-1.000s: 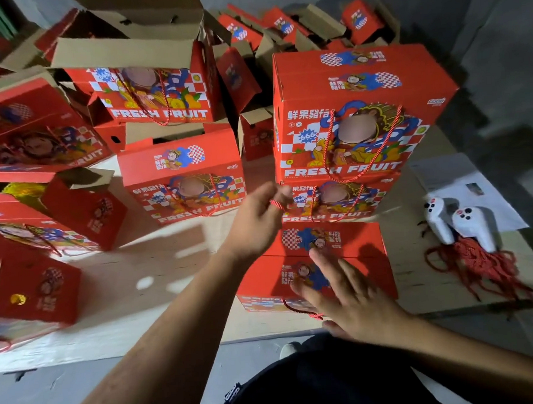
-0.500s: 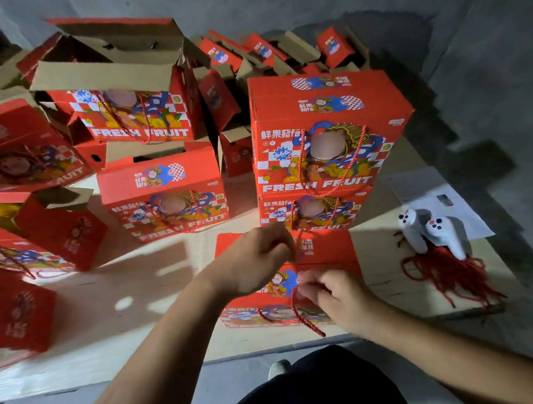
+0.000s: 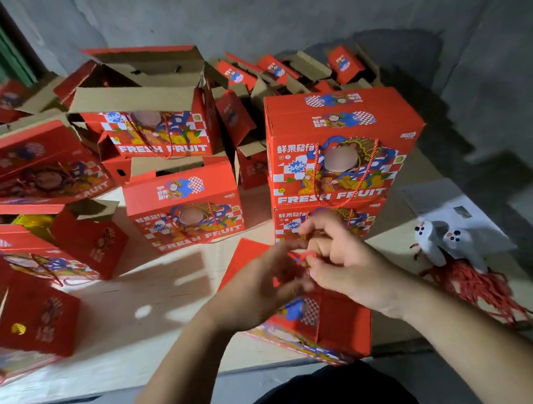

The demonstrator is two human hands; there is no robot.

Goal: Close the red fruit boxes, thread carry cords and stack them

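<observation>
A closed red fruit box lies on the table board right in front of me, mostly under my hands. My left hand and my right hand meet above its top, and both pinch a thin red cord between their fingertips. Behind them stands a stack of two closed red boxes, each with a red cord handle looped down its front. Another closed box with a cord stands to the left of that stack.
A bundle of loose red cords lies at the right with two white controllers and a white sheet. Several open and folded red boxes crowd the left and back. The board's front edge is near me.
My right hand left the box top and took the cord near my left hand. Both hands have come together above the box, and my view has tilted down.
</observation>
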